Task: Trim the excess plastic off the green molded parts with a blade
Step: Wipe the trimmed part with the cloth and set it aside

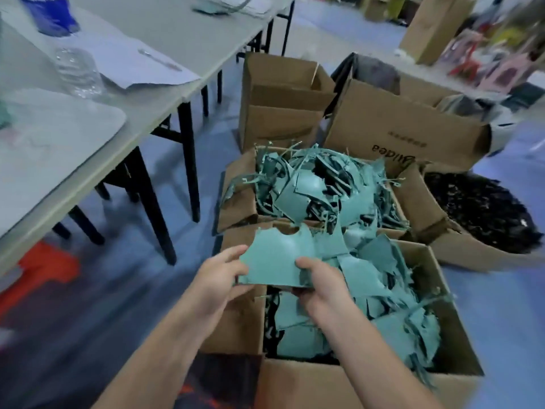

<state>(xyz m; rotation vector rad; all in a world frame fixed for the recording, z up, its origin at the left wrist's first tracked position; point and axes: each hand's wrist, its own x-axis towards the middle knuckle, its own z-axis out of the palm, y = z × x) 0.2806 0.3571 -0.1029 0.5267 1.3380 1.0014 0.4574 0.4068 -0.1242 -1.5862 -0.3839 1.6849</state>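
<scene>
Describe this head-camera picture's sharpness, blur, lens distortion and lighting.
Head view: the green part, gripped by the left hand and right hand, is fairly sharp; the table and far right background smear with blur; the wide lens slightly bows the table's edge; light is soft and bluish, without hard shadows.

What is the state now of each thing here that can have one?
left hand: grips the green part's left edge.
right hand: grips its lower right edge.
green part: held above the near box by both hands.
near box: open, full of green pieces.
far box: open, heaped with green pieces.
tall box: open, flaps up.
</scene>
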